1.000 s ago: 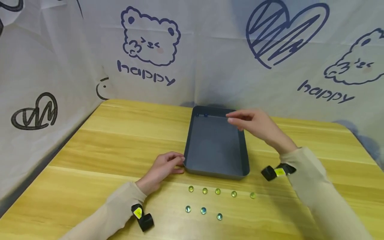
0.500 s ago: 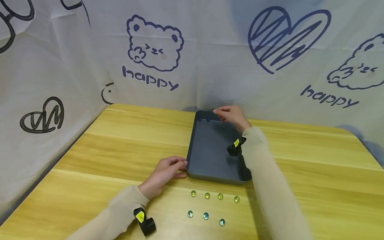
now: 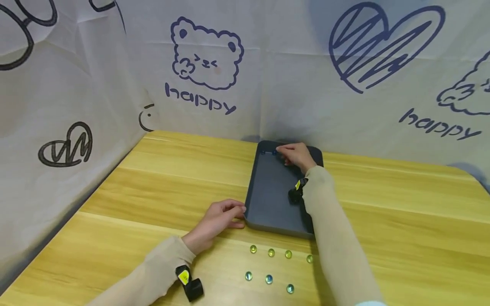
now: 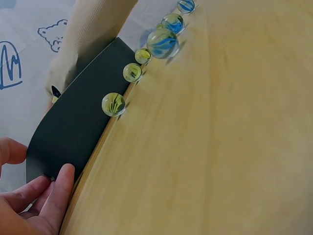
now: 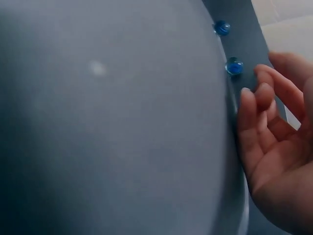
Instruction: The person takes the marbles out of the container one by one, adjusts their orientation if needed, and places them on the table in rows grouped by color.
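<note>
My left hand (image 3: 218, 219) rests at the near left corner of a dark grey tray (image 3: 273, 195), its fingers (image 4: 61, 188) on the outside of the wall. Inside the tray my right hand (image 3: 294, 155) is lowered at the far wall, with fingers (image 5: 247, 110) bent and thumb and fingertips close together. I cannot tell whether a marble is between them. Two blue glass marbles sit along that far wall; the nearer blue marble (image 5: 234, 66) lies right by the right fingertips, and the other blue marble (image 5: 222, 28) is farther along.
On the wooden table (image 3: 183, 174), in front of the tray, lies a row of several yellow-green marbles (image 3: 271, 252). Closer still are three blue marbles (image 3: 269, 279). A white cloth (image 3: 291, 85) with drawings hangs behind the table. My right forearm crosses the tray's right side.
My right hand has moved left over the tray's far end and then down into it, beside the two blue marbles. A yellow-green marble is now hidden by my right arm. The left hand stays.
</note>
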